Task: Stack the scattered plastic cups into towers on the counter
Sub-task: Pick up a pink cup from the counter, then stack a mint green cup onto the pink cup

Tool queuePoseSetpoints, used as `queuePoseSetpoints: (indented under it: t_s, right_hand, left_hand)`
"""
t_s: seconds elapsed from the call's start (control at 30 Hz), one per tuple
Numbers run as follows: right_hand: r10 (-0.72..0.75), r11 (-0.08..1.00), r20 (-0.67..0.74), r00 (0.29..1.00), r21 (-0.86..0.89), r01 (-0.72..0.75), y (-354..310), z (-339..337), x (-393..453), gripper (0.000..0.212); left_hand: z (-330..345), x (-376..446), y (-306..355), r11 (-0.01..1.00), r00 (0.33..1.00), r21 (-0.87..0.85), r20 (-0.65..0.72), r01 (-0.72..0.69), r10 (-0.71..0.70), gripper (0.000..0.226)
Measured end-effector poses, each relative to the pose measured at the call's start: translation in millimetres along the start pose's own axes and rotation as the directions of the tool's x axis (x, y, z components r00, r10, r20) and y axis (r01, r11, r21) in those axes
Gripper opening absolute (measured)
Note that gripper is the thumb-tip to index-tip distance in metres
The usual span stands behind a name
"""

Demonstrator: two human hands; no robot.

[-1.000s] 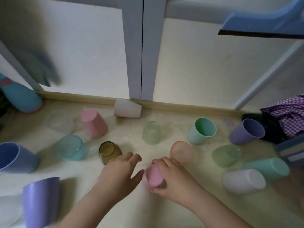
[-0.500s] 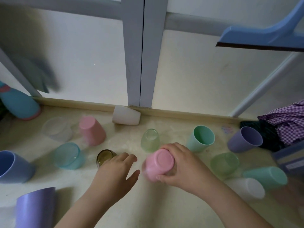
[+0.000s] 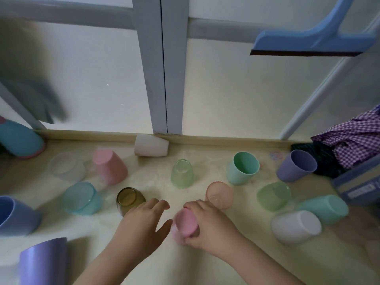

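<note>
My right hand (image 3: 213, 229) grips a small pink cup (image 3: 186, 224), upside down and low over the cream counter (image 3: 160, 264). My left hand (image 3: 141, 223) hovers just left of it, fingers apart and holding nothing, partly covering a brown translucent cup (image 3: 128, 199). Just behind the right hand lies a peach translucent cup (image 3: 220, 194). Scattered further back are a pale green translucent cup (image 3: 182, 173), a mint cup (image 3: 243, 168), a larger pink cup (image 3: 109, 166), a white cup (image 3: 151, 148) and a teal translucent cup (image 3: 81, 198).
More cups lie on the right: purple (image 3: 296, 168), green translucent (image 3: 274, 195), mint (image 3: 322, 208), white (image 3: 296, 226). A blue cup (image 3: 14, 215) and a lilac cup (image 3: 44, 262) lie on the left. A checked cloth (image 3: 349, 138) and a box (image 3: 359, 182) crowd the right edge. A wall closes the back.
My right hand had lifted the small pink cup and tipped its base towards me; now it is lower, near the counter. The left hand stayed close beside it.
</note>
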State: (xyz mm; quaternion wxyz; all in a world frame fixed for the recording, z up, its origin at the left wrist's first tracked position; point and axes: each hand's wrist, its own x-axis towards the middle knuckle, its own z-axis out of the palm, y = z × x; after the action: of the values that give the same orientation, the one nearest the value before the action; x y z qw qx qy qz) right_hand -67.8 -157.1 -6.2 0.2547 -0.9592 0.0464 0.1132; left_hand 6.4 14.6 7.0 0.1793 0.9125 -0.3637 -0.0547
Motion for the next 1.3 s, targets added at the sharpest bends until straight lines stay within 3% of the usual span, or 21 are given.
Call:
queuePoseSetpoints:
  t_s: [0.2, 0.3, 0.4, 0.53, 0.7, 0.9, 1.07, 1.2, 1.3]
  right_hand:
    - [-0.036, 0.997, -0.005, 0.999, 0.066, 0.036, -1, -21, -3, 0.08]
    - [0.001, 1.0, -0.198, 0.98, 0.023, 0.004, 17, -61, 0, 0.075]
    - [0.097, 0.983, -0.374, 0.922, -0.107, -0.147, 54, -96, 11, 0.067]
    - [0.291, 0.904, -0.243, 0.925, -0.246, -0.349, 94, -115, 28, 0.073]
    - [0.331, 0.888, -0.096, 0.939, -0.305, -0.344, 114, -113, 48, 0.085]
    - [0.332, 0.918, -0.06, 0.941, -0.209, -0.337, 112, -118, 55, 0.085]
    - [0.206, 0.979, -0.208, 0.956, 0.043, -0.201, 80, -140, 36, 0.087]
    - [0.109, 0.983, -0.326, 0.939, 0.178, -0.052, 39, -143, 14, 0.088]
    - [0.109, 0.956, -0.377, 0.92, 0.294, 0.007, 11, -132, -4, 0.088]
  left_hand:
    - [-11, 4, 1, 1.0, 1.0, -0.01, 0.011, 0.01, -0.01, 0.029]
    - [-16, 22, 7, 0.999, 0.999, 0.007, -0.007, -0.047, 0.047, 0.029]
    - [-19, 46, 24, 0.994, 0.995, -0.045, -0.016, -0.096, 0.095, 0.028]
    - [-11, 78, 44, 0.988, 0.99, -0.067, 0.025, -0.136, 0.138, 0.036]
    - [3, 105, 50, 0.983, 0.985, -0.085, 0.042, -0.165, 0.169, 0.035]
    - [12, 110, 39, 0.987, 0.992, -0.107, 0.037, -0.119, 0.123, 0.036]
    - [-1, 105, 33, 0.976, 1.0, -0.219, 0.004, -0.005, 0.006, 0.038]
    - [-22, 91, 38, 0.83, 0.984, -0.532, 0.038, 0.166, -0.173, 0.033]
    - [-37, 71, 45, 0.565, 0.946, -0.767, 0.173, 0.303, -0.273, 0.042]
